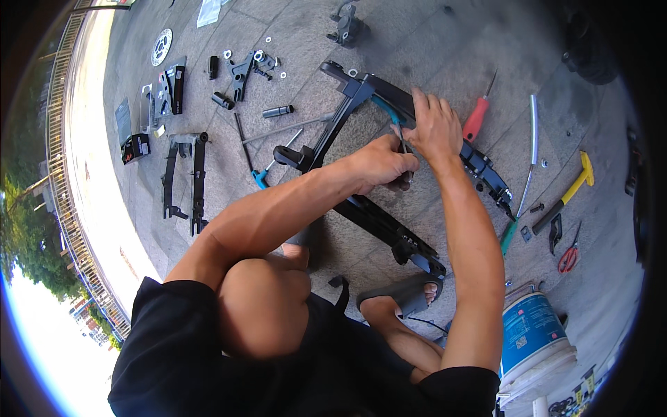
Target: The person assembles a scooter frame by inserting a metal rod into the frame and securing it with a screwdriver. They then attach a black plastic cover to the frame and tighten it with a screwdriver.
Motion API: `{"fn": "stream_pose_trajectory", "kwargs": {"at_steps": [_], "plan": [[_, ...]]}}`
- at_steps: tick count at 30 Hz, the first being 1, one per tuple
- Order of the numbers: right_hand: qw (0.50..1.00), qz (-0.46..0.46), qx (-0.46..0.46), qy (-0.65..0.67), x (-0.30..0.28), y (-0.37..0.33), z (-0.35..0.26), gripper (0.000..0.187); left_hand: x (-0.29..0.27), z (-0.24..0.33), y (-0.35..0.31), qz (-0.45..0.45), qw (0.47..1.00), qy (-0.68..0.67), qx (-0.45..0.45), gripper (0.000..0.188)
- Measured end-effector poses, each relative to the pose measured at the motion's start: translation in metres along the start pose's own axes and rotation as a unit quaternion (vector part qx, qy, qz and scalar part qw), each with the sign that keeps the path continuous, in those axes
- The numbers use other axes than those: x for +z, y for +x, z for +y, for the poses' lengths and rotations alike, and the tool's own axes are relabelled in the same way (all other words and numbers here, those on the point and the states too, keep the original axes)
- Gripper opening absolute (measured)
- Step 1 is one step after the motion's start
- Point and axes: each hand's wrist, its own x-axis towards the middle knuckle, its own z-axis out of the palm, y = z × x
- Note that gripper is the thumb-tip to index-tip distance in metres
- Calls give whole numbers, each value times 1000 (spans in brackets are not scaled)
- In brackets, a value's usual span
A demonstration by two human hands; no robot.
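A large black forked metal frame (pixel 332 132), like a motorcycle swingarm, lies on the paving before me, its two long arms pointing toward my feet. My left hand (pixel 385 163) reaches in between the arms, closed around a thin metal shaft (pixel 404 144); its lower end is mostly hidden by the fingers. Beside the shaft's top, a teal handle (pixel 385 108) rests along the right arm of the frame; whether the two join, I cannot tell. My right hand (pixel 436 132) grips that right arm, fingers over its far side and thumb near the shaft.
Right of the frame lie a red screwdriver (pixel 476 119), a green-handled screwdriver (pixel 509 236), a yellow hammer (pixel 566 191) and red-handled scissors (pixel 568 258). A blue-and-white bucket (pixel 535 333) stands lower right. Leftward are a teal T-handle key (pixel 260 178), a smaller black frame (pixel 197 177) and a disc (pixel 162 46).
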Motion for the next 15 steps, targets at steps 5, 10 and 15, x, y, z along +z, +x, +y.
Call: {"fn": "stream_pose_trajectory", "kwargs": {"at_steps": [5,10,15], "plan": [[997,71,-20,19,3,-5,1,70,-2,-2,0,1,996,80,25,22],[1000,19,13,5,0,-3,-2,72,-9,-4,3,-38,986,161,33,29],[1000,9,25,-10,-4,-5,-5,72,-13,-5,5,-31,968,246,41,43]]}}
